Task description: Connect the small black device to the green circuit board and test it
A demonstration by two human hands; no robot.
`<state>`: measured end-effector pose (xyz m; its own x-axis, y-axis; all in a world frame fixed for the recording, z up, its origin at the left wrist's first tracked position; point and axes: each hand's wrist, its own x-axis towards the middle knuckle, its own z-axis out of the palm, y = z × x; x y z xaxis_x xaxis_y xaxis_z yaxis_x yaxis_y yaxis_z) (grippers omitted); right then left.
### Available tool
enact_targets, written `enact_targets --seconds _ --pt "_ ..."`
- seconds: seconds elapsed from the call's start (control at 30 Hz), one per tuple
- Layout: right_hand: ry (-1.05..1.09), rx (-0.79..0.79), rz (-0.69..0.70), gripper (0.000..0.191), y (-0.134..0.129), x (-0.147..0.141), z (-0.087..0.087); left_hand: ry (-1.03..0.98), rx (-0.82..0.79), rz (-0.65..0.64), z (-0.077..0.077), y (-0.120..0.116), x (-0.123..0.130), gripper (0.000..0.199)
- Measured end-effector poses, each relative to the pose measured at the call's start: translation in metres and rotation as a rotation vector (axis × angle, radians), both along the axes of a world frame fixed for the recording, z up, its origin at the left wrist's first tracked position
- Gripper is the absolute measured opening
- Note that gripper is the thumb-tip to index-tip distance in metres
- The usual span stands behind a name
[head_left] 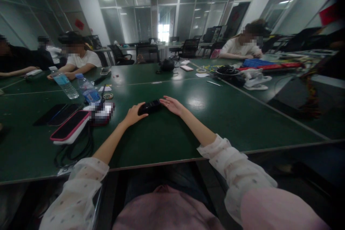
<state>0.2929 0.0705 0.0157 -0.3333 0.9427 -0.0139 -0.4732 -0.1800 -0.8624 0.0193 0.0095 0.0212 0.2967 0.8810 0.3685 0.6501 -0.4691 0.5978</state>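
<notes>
A black oblong object (pixel 150 107) with a glossy surface lies on the green table (pixel 172 133) in front of me; its exact kind is unclear. My left hand (pixel 134 114) grips its left end, thumb on the near side and fingers over the far side. At the other end, my right hand (pixel 171 105) is open, with its fingers stretched out flat. Its fingertips are at the object's right end, and whether they press on it I cannot tell.
Left of my hands are a pink-edged phone (pixel 71 125), dark flat devices (pixel 50 114), black cables (pixel 87 143) and two water bottles (pixel 64 84) (pixel 88 89). Black headgear (pixel 167 64) and a white pen (pixel 214 83) lie farther back. Several people sit around the table.
</notes>
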Motion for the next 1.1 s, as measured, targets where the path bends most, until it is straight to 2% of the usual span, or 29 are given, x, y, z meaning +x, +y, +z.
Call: enact_targets --seconds 0.1,0.2,0.27,0.33,0.4,0.43,0.47,0.6,0.67,0.77,0.87,1.0,1.1 --pt "0.005 0.000 0.001 0.019 0.001 0.000 -0.001 0.040 0.002 0.004 -0.004 0.000 -0.001 0.076" --pt "0.007 0.004 -0.003 0.022 0.000 -0.002 -0.002 -0.013 -0.025 0.014 -0.007 0.003 -0.003 0.082" --pt "0.010 0.001 -0.027 0.025 -0.001 -0.004 0.000 -0.090 -0.068 0.003 -0.007 0.005 -0.005 0.073" --pt "0.009 -0.005 -0.113 0.028 -0.003 -0.004 0.003 -0.203 -0.111 -0.006 -0.008 0.009 -0.007 0.060" --pt "0.003 -0.004 -0.208 0.029 -0.005 -0.001 0.007 -0.322 -0.145 -0.003 -0.008 0.012 -0.009 0.054" --pt "-0.001 0.002 -0.213 0.027 -0.006 0.002 0.009 -0.371 -0.159 0.007 -0.008 0.013 -0.010 0.053" --pt "-0.007 0.006 -0.169 0.024 -0.008 0.005 0.011 -0.408 -0.172 0.021 -0.008 0.014 -0.010 0.052" --pt "-0.143 0.075 0.212 0.023 -0.013 0.010 0.013 -0.435 -0.202 0.058 -0.007 0.015 -0.013 0.051" --pt "-0.182 0.119 0.231 0.025 -0.016 0.006 0.011 -0.390 -0.186 0.051 -0.006 0.012 -0.013 0.050" --pt "-0.213 0.161 0.155 0.028 -0.019 -0.004 0.009 -0.226 -0.122 0.003 0.000 0.000 -0.006 0.045" --pt "-0.302 0.213 0.098 0.036 -0.023 -0.014 0.010 -0.101 -0.095 -0.115 0.007 -0.015 0.010 0.046" --pt "-0.520 0.428 0.010 0.042 -0.032 -0.025 0.013 0.076 0.031 -0.272 0.017 -0.032 0.034 0.040" --pt "-0.665 0.567 0.002 0.053 -0.037 -0.031 0.015 0.156 0.121 -0.274 0.021 -0.034 0.036 0.037"
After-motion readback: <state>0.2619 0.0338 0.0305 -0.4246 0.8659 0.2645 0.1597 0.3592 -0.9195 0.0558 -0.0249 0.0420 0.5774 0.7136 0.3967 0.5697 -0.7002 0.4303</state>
